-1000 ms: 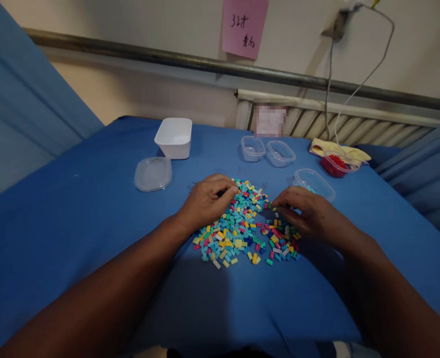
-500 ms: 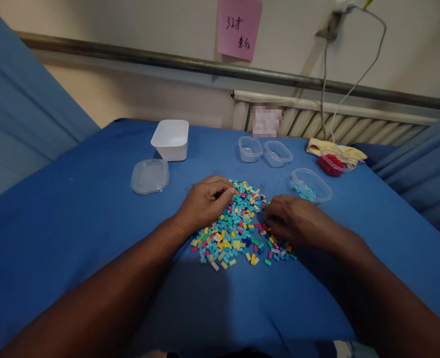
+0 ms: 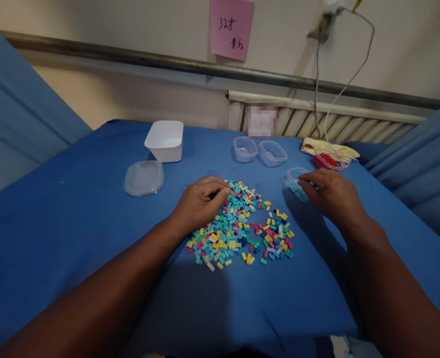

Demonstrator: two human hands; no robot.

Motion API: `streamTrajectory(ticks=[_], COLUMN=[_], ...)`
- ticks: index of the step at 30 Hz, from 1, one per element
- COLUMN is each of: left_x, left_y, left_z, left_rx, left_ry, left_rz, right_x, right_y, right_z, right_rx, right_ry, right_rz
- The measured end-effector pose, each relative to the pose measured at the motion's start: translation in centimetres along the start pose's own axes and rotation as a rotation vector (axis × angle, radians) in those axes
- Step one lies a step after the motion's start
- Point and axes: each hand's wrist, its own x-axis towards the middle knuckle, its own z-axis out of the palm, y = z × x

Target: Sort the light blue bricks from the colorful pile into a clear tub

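Note:
Small plastic building bricks [image 3: 225, 233] in mixed colours lie in a heap on the blue cloth, with a smaller cluster [image 3: 277, 233] to its right. My left hand [image 3: 201, 201] rests at the heap's upper left edge, fingers curled with thumb and fingertips close together; what they may hold is hidden. Over a clear tub of light-blue bricks [image 3: 297, 191] hangs my right hand [image 3: 332, 194], its thumb and fingertips pinched together. Anything in that pinch is too small to make out. The hand covers the tub's right part.
Two clear tubs [image 3: 245, 150] stand at the back middle. A tub of red bricks [image 3: 325, 161] sits by a yellow cloth [image 3: 330, 148] at the back right. On the left are a white bin [image 3: 165, 141] and a clear lid [image 3: 144, 178]. A radiator [image 3: 298, 119] lines the wall.
My right hand has gone from the right side of the heap, up and right, to the tub of light-blue bricks. The small cluster is now uncovered. My left hand has stayed at the heap.

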Motion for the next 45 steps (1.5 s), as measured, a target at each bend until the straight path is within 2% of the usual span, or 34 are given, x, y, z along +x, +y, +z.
streamTrajectory(ticks=[3,6,8,10,12,17,19,23,31,35,38,41,45], left_x=[0.0,0.0,0.0,0.0,-0.1,-0.1,-0.1,-0.1,0.0,0.0,0.0,0.0,-0.1], left_y=[0.2,0.3,0.3,0.2,0.2,0.1,0.1,0.1,0.2,0.3,0.2,0.2,0.1], left_z=[0.0,0.0,0.1,0.2,0.2,0.2,0.2,0.2,0.1,0.2,0.2,0.2,0.3], left_rx=[0.003,0.012,0.022,0.029,0.026,0.024,0.033,0.026,0.020,0.025,0.024,0.023,0.007], left_ry=[0.000,0.002,0.011,0.016,0.014,0.006,-0.001,-0.006,-0.003,-0.006,-0.004,-0.003,0.000], left_rz=[0.004,0.013,0.019,0.027,0.034,0.022,0.021,0.023,0.020,0.013,0.013,0.018,0.022], right_x=[0.2,0.2,0.1,0.0,0.0,0.0,-0.1,-0.4,-0.1,0.2,0.6,1.0,1.4], right_y=[-2.8,-6.8,-8.8,-9.5,-9.1,-7.2,-7.0,-7.1,-7.7,-7.7,-7.9,-8.4,-8.5], right_z=[0.1,0.7,1.3,1.7,1.7,1.2,1.1,0.9,0.3,0.5,0.9,1.2,0.9], right_rx=[0.219,0.483,0.517,0.499,0.475,0.476,0.467,0.446,0.395,0.416,0.398,0.355,0.319], right_ry=[0.041,-0.120,-0.219,-0.299,-0.341,-0.294,-0.329,-0.425,-0.465,-0.401,-0.371,-0.422,-0.511], right_rz=[-0.106,-0.302,-0.399,-0.454,-0.463,-0.394,-0.386,-0.368,-0.402,-0.379,-0.433,-0.481,-0.414])
